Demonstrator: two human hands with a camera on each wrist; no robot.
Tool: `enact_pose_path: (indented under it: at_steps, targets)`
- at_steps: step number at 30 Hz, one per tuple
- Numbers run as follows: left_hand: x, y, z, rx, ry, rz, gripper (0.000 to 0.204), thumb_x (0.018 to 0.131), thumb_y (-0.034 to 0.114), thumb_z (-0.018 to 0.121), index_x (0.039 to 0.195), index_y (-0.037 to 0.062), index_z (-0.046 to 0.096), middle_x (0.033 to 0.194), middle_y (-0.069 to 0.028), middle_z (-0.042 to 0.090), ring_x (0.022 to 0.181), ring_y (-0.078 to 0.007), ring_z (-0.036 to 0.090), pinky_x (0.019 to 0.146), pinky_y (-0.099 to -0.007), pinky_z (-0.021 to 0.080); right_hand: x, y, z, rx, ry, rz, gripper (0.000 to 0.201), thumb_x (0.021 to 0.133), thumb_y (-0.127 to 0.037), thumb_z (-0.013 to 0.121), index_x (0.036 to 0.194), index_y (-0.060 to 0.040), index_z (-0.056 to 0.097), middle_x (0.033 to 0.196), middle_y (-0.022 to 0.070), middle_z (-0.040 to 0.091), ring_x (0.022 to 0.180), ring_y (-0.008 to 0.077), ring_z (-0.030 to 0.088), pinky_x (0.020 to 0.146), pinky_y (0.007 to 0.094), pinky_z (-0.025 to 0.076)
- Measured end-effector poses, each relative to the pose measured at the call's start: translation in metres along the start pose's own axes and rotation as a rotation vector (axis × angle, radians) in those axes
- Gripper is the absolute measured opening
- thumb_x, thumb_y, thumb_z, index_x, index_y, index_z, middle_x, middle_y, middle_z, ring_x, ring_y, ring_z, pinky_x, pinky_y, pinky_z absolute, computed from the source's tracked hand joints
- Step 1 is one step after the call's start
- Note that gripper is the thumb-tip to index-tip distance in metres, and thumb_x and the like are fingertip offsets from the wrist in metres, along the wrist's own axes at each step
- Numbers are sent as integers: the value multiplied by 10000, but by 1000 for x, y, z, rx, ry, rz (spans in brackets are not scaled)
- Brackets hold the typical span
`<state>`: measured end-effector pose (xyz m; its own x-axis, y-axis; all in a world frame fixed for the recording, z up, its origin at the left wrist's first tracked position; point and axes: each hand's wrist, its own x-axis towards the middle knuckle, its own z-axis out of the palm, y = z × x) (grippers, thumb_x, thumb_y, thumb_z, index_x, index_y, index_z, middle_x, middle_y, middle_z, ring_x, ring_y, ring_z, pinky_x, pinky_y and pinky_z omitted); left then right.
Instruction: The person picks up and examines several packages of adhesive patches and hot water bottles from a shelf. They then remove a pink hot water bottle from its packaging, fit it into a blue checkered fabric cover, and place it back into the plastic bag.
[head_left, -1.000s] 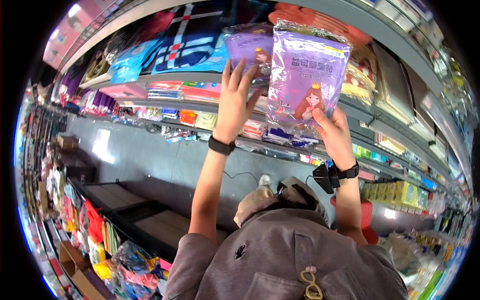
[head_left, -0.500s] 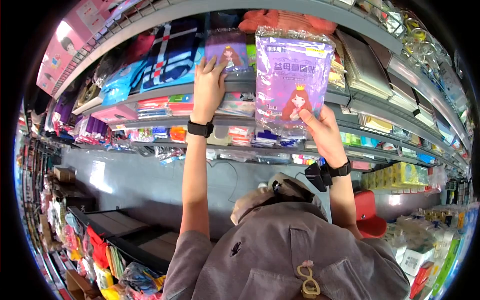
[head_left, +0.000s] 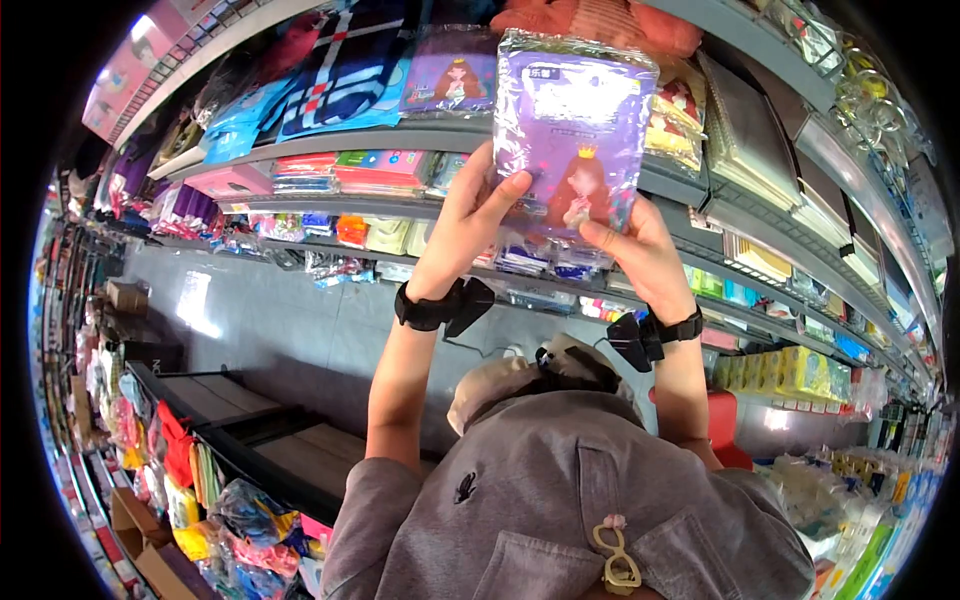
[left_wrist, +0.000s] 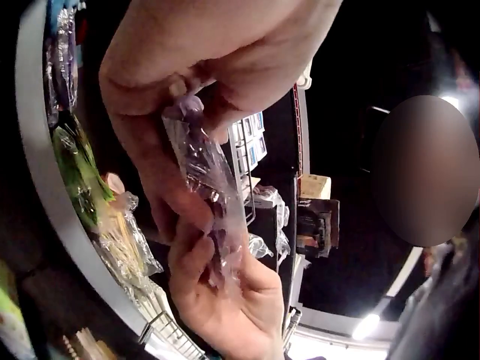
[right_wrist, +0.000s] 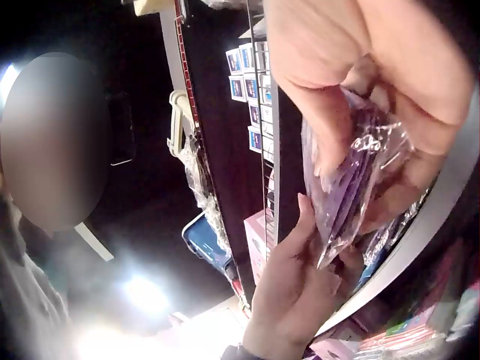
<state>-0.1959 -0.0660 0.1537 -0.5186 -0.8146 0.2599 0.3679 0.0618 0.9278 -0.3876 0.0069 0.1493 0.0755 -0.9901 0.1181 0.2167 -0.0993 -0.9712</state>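
Observation:
Both hands hold a small stack of purple heat patch packs [head_left: 565, 110] in clear, shiny wrapping, with a crowned long-haired girl printed on the front one. My left hand [head_left: 465, 225] grips the lower left edge, thumb on the front face and fingers behind. At the lower right corner, my right hand [head_left: 648, 255] pinches the packs between its thumb, also in front, and the fingers behind. Seen edge-on in the right wrist view, several purple layers [right_wrist: 349, 180] lie together inside the plastic. Another purple pack [head_left: 450, 80] lies on the shelf, just left of the held ones.
A plaid blue textile [head_left: 345, 80] in packaging is on the shelf at left, orange-red goods [head_left: 600, 20] behind the packs. Spiral notebooks [head_left: 750, 140] stand to the right. Lower shelves carry flat packets. Behind the person are a black-framed rack [head_left: 250, 420] and a red chair [head_left: 725, 430].
My left hand has left the pack on the shelf and moved right to grip the held packs. The right hand keeps its hold, and the held packs now reflect more glare.

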Motion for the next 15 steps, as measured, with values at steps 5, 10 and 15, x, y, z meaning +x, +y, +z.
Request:
enact_pose_path:
  at_steps: [5, 10, 15]
  targets:
    - [4, -3, 13, 118, 193, -8, 381, 937, 121, 579, 1291, 14, 487, 1048, -1, 612, 867, -48, 533, 734, -204, 430, 1, -15, -16, -38, -39, 98, 534, 804, 33, 681, 1289, -3, 460, 1138, 63, 596, 1015, 140, 583, 867, 280, 486]
    - [30, -2, -31, 140, 480, -72, 320, 936, 223, 594, 1184, 22, 568, 978, 12, 610, 784, -53, 497, 693, -209, 426, -4, 1, -44, 100, -119, -18, 552, 830, 29, 654, 1330, -43, 433, 1127, 97, 598, 1041, 163, 577, 878, 284, 485]
    - [80, 36, -76, 311, 417, -46, 386, 945, 302, 567, 1139, -32, 567, 1002, -56, 615, 875, -126, 592, 747, -307, 530, -12, 12, -70, -17, -111, 96, 417, 880, -100, 648, 1270, -56, 506, 1040, 59, 637, 966, 106, 589, 814, 254, 487]
